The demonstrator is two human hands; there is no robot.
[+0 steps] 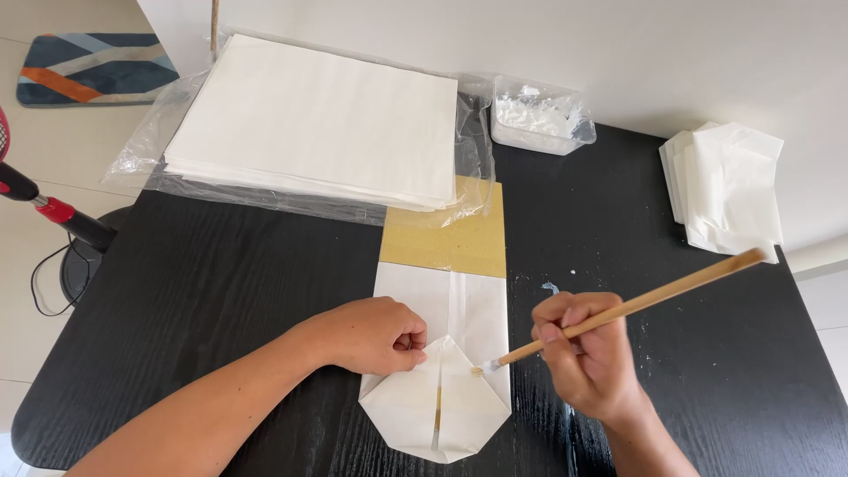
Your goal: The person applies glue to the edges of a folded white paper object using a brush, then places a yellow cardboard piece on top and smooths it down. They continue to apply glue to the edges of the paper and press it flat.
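Near the table's [221, 291] front edge, my left hand [375, 336], fingers curled into a fist, pins the folded white paper bag [442, 389] flat; my right hand [587, 353], fingers closed round a wooden-handled brush [636, 305], lays its tip on the right flap, paste tub [539, 119] at the far edge.

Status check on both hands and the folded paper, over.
Left hand fisted, pressing the folded paper bag flat. Right hand grips wooden brush, tip on the right flap. Nothing blocking the bag.
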